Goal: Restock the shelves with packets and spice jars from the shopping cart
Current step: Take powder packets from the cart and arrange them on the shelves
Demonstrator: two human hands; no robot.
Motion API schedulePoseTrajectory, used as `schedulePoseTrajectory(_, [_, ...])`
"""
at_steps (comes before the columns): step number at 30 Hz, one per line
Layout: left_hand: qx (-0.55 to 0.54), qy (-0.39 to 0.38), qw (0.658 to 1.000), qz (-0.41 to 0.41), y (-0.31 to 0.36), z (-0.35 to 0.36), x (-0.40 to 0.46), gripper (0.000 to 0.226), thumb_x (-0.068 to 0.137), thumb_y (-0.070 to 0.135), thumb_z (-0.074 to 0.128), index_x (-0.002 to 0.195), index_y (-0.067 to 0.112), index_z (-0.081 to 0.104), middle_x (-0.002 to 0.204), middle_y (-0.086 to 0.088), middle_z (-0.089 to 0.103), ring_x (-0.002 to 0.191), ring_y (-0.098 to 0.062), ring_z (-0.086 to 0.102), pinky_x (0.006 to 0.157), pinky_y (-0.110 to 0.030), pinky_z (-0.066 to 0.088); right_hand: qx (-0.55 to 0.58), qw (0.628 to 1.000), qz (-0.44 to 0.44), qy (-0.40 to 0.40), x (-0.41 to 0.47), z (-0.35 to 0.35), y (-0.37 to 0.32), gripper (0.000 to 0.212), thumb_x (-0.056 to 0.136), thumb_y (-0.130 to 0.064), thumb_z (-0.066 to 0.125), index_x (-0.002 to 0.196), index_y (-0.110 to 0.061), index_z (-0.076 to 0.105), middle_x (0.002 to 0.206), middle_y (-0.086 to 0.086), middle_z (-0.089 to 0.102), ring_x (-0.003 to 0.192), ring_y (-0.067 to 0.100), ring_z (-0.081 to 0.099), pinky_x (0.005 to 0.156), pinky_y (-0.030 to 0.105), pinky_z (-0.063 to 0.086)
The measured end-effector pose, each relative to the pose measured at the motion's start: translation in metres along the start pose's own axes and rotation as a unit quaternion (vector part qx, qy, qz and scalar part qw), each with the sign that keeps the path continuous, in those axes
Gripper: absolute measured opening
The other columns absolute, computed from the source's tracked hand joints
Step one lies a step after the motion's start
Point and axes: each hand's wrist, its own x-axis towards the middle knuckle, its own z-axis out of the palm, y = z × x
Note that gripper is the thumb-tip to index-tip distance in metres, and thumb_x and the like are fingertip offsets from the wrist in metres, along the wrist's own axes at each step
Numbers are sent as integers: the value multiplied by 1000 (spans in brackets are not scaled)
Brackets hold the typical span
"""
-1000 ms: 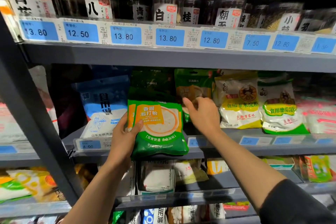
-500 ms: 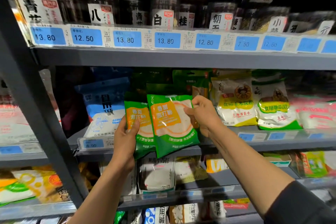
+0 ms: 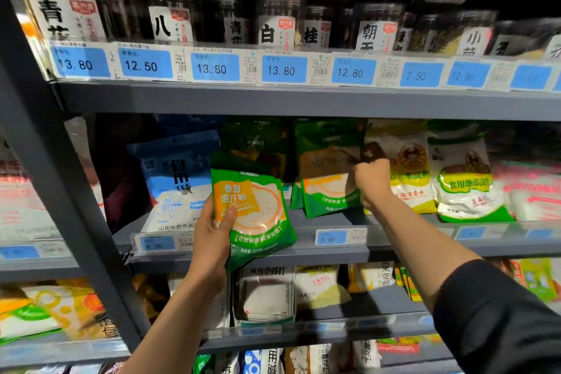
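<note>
Store shelving fills the frame: at centre the right hand [image 3: 372, 179] now pinches a green packet [image 3: 326, 173] stood on the middle shelf [image 3: 394, 247], moved there from beside the left hand [image 3: 212, 240], which grips another green packet [image 3: 253, 212] awaiting placement.

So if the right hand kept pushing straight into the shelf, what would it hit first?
Probably the yellow-and-white packet just behind the right hand, which grips the green packet set on the shelf. Depth is hard to judge.

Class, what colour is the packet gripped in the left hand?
Mostly green, with an orange label panel; the head view shows it.
</note>
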Motion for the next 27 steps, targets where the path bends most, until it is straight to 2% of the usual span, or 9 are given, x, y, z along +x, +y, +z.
schedulePoseTrajectory(6, [23, -12, 999, 23, -3, -2, 1, 27, 99, 20, 53, 120, 35, 59, 120, 2, 68, 113, -23, 62, 102, -54, 45, -129, 991, 19, 8, 5, 21, 29, 3, 82, 8, 48, 82, 7, 51, 84, 18, 51, 80, 35, 57, 66, 43, 48])
schedulePoseTrajectory(12, [9, -8, 1000, 29, -3, -3, -3, 28, 98, 16, 53, 119, 34, 60, 121, -1, 67, 114, -26, 62, 102, -55, 44, -249, 968, -17, 38, -5, 8, 22, 34, 91, -13, 58, 114, 7, 44, 111, 24, 57, 105, 38, 56, 78, 39, 43])
schedulePoseTrajectory(15, [-33, -11, 999, 12, -3, -4, -7, 28, 97, 14, 52, 116, 32, 61, 120, -5, 68, 114, -31, 62, 99, -57, 46, -204, 973, -87, 69, -24, -3, 16, 30, 90, -20, 61, 106, 0, 46, 103, 16, 59, 92, 29, 57, 73, 35, 41])
schedulePoseTrajectory(16, [-55, -21, 998, 6, -1, -3, -9, 29, 96, 12, 51, 117, 30, 60, 119, -7, 68, 113, -31, 63, 97, -56, 48, -164, 980, -109, 40, -35, -7, 10, 26, 90, -23, 62, 100, -2, 50, 94, 11, 61, 83, 22, 57, 71, 33, 41])
schedulePoseTrajectory(18, [-97, -59, 994, -2, 5, 5, -13, 30, 95, 11, 50, 118, 28, 60, 115, -7, 70, 106, -30, 67, 87, -52, 55, -56, 984, -80, -148, -61, -11, -3, 34, 92, -31, 60, 95, 4, 58, 80, 4, 62, 71, 14, 56, 65, 28, 45])
schedulePoseTrajectory(20, [-114, -106, 988, 2, 12, 18, -16, 33, 94, 12, 51, 123, 25, 57, 115, -9, 70, 103, -30, 69, 83, -49, 57, 53, 929, 31, -366, -87, -14, -13, 42, 93, -31, 57, 106, 9, 59, 81, 5, 64, 73, 17, 62, 67, 24, 50])
schedulePoseTrajectory(21, [-117, -128, 985, 2, 13, 25, -18, 36, 93, 13, 51, 127, 22, 55, 116, -10, 70, 103, -30, 68, 84, -49, 57, 81, 906, 58, -410, -96, -15, -14, 35, 92, -26, 59, 112, 3, 60, 91, 5, 69, 83, 19, 67, 74, 26, 54])
schedulePoseTrajectory(24, [-87, -165, 982, -11, 10, 46, -21, 33, 93, 11, 53, 124, 20, 55, 114, -10, 71, 99, -28, 70, 80, -43, 59, 83, 935, 18, -344, -96, -17, -4, 42, 85, -6, 67, 125, -17, 56, 119, 7, 66, 109, 22, 63, 98, 43, 48])
schedulePoseTrajectory(27, [-32, -159, 986, -36, 2, 68, -19, 25, 96, 4, 52, 115, 18, 58, 110, -12, 72, 90, -23, 72, 72, -35, 60, -57, 959, -99, -258, -87, -31, 3, 59, 87, -14, 66, 141, -18, 42, 138, -5, 49, 125, 12, 48, 108, 35, 38])
